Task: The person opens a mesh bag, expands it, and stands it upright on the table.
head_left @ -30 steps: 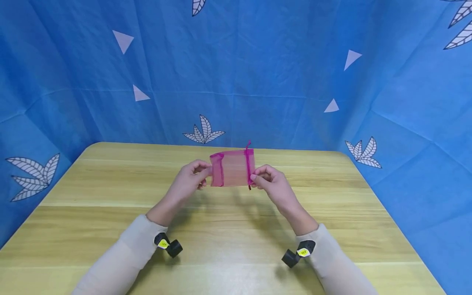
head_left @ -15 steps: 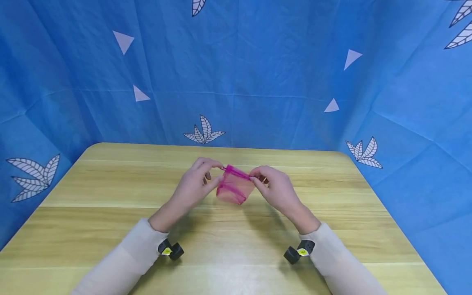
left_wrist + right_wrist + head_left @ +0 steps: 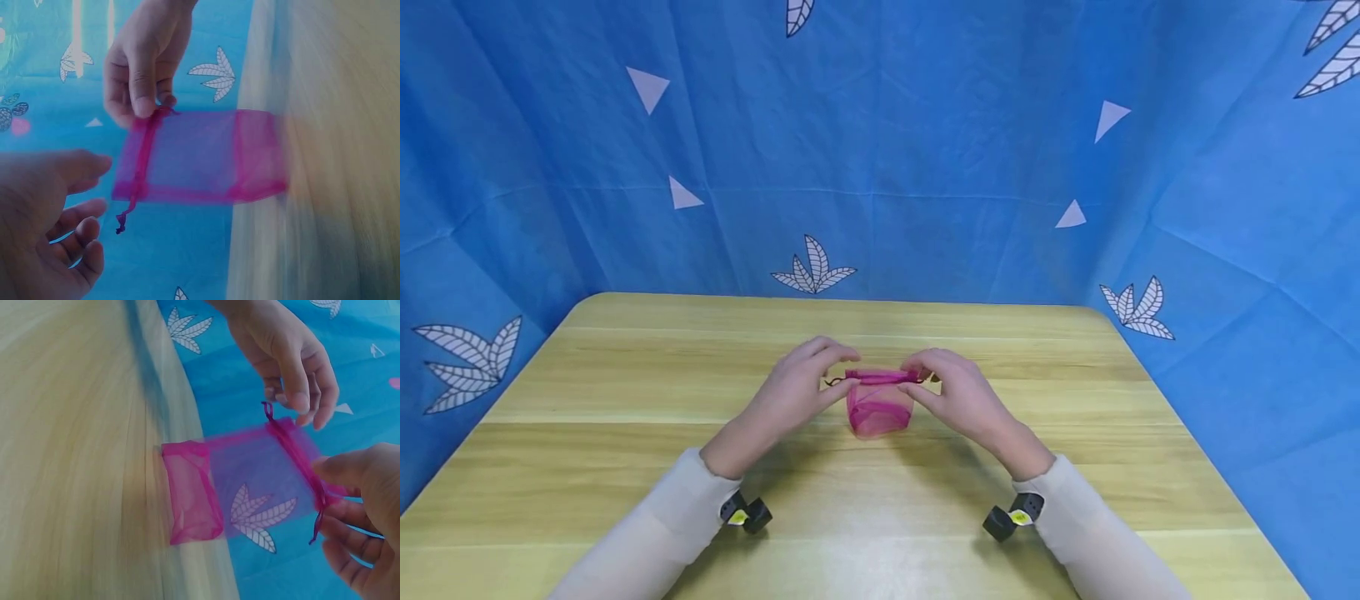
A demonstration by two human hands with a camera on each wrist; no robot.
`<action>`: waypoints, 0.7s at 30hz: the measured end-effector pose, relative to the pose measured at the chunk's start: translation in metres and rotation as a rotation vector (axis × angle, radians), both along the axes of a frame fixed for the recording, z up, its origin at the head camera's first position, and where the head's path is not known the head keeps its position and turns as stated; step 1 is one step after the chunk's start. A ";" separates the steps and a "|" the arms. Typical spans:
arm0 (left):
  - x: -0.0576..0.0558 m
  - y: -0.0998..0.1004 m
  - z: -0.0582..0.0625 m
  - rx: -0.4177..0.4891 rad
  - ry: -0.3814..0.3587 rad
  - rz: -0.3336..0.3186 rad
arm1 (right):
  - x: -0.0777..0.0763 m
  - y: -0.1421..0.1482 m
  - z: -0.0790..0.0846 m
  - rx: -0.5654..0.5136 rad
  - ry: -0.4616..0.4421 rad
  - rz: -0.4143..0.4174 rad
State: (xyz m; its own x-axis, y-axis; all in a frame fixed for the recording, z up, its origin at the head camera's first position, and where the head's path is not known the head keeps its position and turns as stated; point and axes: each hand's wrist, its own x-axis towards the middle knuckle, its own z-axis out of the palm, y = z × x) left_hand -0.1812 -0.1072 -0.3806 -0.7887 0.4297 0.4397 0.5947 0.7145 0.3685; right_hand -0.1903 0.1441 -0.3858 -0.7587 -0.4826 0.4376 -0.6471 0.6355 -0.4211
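Observation:
A small sheer magenta drawstring pouch [image 3: 880,412] hangs over the table, its gathered top edge up and its lower part below. My right hand [image 3: 958,392] pinches one top corner of it, by the drawstring channel. My left hand [image 3: 797,385] is spread beside the opposite top corner, thumb and fingers apart. A gap shows in the left wrist view between that left hand [image 3: 50,225] and the knotted drawstring end [image 3: 122,220]. In the right wrist view, a drawstring loop [image 3: 267,409] sticks out below the left hand's fingertips. The pouch looks flat and see-through.
The pale wooden table [image 3: 880,533] lies under both arms. Blue cloth [image 3: 880,167] with leaf and triangle prints hangs behind and at the sides. Black wrist cameras [image 3: 758,515] are strapped at both cuffs.
The pouch has turned from sideways to top-up and come slightly nearer. My left hand moved from its bottom end to the drawstring side, then parted from it; the right hand kept its pinch.

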 end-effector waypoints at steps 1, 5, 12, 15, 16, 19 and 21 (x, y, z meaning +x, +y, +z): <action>0.001 0.000 0.001 -0.007 0.001 -0.007 | 0.001 0.002 0.000 -0.008 -0.012 0.002; 0.003 0.001 0.001 -0.035 0.006 -0.036 | 0.004 0.008 0.002 -0.016 -0.028 0.013; 0.002 0.010 -0.005 -0.108 0.075 -0.089 | 0.002 0.010 -0.003 -0.007 0.032 0.120; 0.001 0.016 -0.008 -0.123 0.158 -0.135 | 0.003 0.008 -0.005 0.006 0.051 0.142; 0.001 0.017 -0.009 -0.123 0.183 -0.148 | 0.004 0.007 -0.005 0.008 0.050 0.144; 0.001 0.020 -0.013 -0.121 0.239 -0.174 | 0.006 0.006 -0.002 0.012 0.017 0.129; 0.001 0.021 -0.013 -0.128 0.257 -0.183 | 0.007 0.004 0.002 0.018 -0.035 0.103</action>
State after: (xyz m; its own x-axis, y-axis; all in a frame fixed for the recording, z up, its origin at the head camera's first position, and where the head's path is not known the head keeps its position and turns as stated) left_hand -0.1797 -0.0859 -0.3939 -0.5633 0.6187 0.5476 0.7795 0.6177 0.1039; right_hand -0.1831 0.1479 -0.3841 -0.7193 -0.5660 0.4028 -0.6946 0.5741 -0.4336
